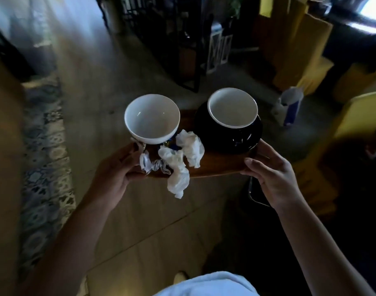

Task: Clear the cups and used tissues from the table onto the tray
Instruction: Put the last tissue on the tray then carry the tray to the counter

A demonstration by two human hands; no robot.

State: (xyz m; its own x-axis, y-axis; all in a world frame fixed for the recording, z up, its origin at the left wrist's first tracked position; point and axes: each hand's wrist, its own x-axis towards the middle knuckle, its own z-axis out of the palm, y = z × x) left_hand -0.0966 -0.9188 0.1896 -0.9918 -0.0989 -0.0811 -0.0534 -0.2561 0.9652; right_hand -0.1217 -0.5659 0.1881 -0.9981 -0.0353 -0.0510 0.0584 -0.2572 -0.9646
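At the far left, a patterned rug (44,159) was seen lying along the pale floor (101,99). Next, the left hand (116,171) was found gripping the left end of the wooden tray (221,165), its thumb laid over the top edge and its fingers curled beneath, out of sight. The tray was held level above the floor. Just beside that thumb, a small crinkled wrapper (146,163) was seen on the tray. Above it stood a white cup (152,118), upright and empty, at the tray's left end. To the right of the wrapper, crumpled used tissues (182,161) were lying between the two cups, one strand drooping over the tray's near edge. Further right, a dark saucer (244,139) rested on the tray, and a second cup (233,107), dark outside and white inside, was set upright on it. The right end of the tray was gripped by the right hand (272,174), the thumb pressed along the top and the fingers wrapped under the edge. Beyond that hand, a blurred bottle (289,105) stood on the floor, and yellow furniture (300,45) was visible at the right. Whether the white cup had a saucer could not be told.
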